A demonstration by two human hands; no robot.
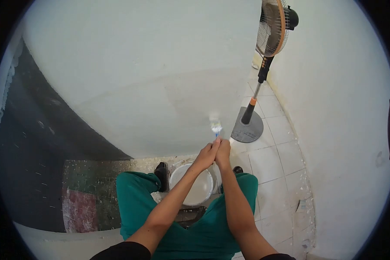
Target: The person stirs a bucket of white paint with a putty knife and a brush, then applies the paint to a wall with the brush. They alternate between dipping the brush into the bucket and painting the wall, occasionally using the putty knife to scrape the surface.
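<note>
A paintbrush [216,128] with white-coated bristles and a bit of blue handle points up toward the pale wall [130,117]. My left hand [206,156] and my right hand [222,151] are pressed together at the handle, fingers closed; most of the grip is hidden. The bristles appear to be against the lower wall near its right edge, where a darker, damp-looking patch [190,93] shows. Below my hands, between my feet, stands a round bucket [213,184] holding whitish liquid, partly covered by my left forearm.
A pedestal fan [271,32] rises right of the wall's edge, its grey base [248,125] on the tiled floor [271,160]. Another pale wall [342,130] lies to the right. At left are a dark panel [30,143] and paint-spattered green and red flooring [80,208].
</note>
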